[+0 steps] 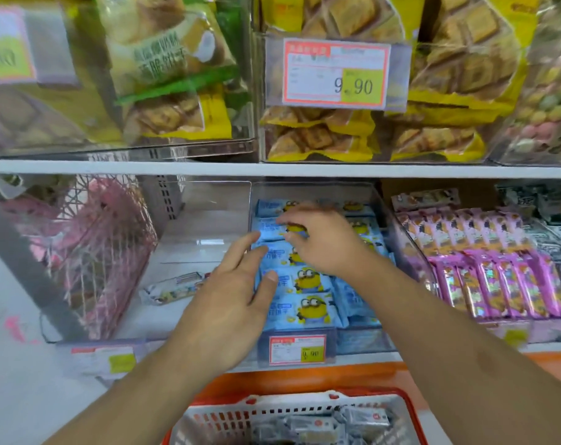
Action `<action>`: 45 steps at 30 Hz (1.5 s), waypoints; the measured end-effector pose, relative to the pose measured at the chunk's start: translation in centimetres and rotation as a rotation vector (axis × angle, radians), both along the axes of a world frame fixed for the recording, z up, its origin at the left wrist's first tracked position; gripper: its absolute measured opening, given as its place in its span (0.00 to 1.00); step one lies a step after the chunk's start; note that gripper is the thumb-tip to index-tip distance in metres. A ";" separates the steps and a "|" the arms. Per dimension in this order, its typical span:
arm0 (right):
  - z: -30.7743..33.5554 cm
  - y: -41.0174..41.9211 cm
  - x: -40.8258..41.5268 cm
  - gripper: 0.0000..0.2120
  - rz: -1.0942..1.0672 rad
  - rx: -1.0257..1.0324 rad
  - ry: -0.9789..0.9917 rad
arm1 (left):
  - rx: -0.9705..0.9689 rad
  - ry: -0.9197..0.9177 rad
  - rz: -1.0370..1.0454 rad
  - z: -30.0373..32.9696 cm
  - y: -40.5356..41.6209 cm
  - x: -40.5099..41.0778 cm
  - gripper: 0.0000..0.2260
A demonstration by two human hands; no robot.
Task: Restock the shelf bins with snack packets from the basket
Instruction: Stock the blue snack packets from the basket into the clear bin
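snack packets point(308, 281), long axes crosswise, fill the middle bin point(398, 239); right hand point(320, 242) pinches one far back, left hand point(234, 297) splayed, nearer, touching the stack.

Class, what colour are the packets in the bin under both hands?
Light blue packets with a yellow cartoon figure, clearest in the head view.

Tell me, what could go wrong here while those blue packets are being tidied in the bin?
1. The blue packets lie overlapped in a sloping row; the left hand pressing their edge and the right hand farther back could knock the row crooked.
2. The lone packet in the neighbouring clear bin may be left in the wrong place.
3. The basket sits close below the arms and might get bumped.
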State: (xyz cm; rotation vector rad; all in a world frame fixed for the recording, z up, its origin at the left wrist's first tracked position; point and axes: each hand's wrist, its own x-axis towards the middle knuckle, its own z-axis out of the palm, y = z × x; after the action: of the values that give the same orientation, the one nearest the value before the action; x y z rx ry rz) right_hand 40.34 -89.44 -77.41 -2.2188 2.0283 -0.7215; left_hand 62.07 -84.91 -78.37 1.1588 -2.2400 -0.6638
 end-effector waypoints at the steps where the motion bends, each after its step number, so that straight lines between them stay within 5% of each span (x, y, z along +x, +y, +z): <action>1: 0.1 0.3 0.2 0.15 0.010 0.037 0.034 | 0.002 0.003 -0.003 0.1 0.1 0.0 0.30; 7: 0.9 1.4 0.9 0.22 -0.048 0.223 0.208 | 0.030 -0.001 -0.008 0.5 0.4 0.0 0.24; 17: 3.3 5.6 1.2 0.25 -0.026 0.258 0.196 | -0.011 0.027 0.012 1.6 2.1 1.5 0.21; 23: 2.8 15.2 2.5 0.15 0.057 0.032 0.007 | -0.136 0.051 0.048 2.2 6.2 4.9 0.16; 30: -5.0 24.0 4.5 0.03 0.179 0.320 0.005 | 0.001 -0.175 0.056 -4.9 12.2 9.3 0.11; 38: -16.0 27.2 5.5 0.05 0.103 0.848 0.062 | 0.548 -0.612 0.208 -15.1 13.9 13.7 0.35; 45: -20.7 26.2 13.4 0.10 0.359 0.946 0.097 | 0.781 -0.566 0.230 -18.5 13.7 12.9 0.49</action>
State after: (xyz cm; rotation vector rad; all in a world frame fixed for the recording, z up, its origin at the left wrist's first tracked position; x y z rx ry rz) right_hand 53.70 -63.25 -98.11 -1.9083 1.4369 0.3377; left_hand 75.01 -71.18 -96.89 2.1700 -2.2628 -1.3039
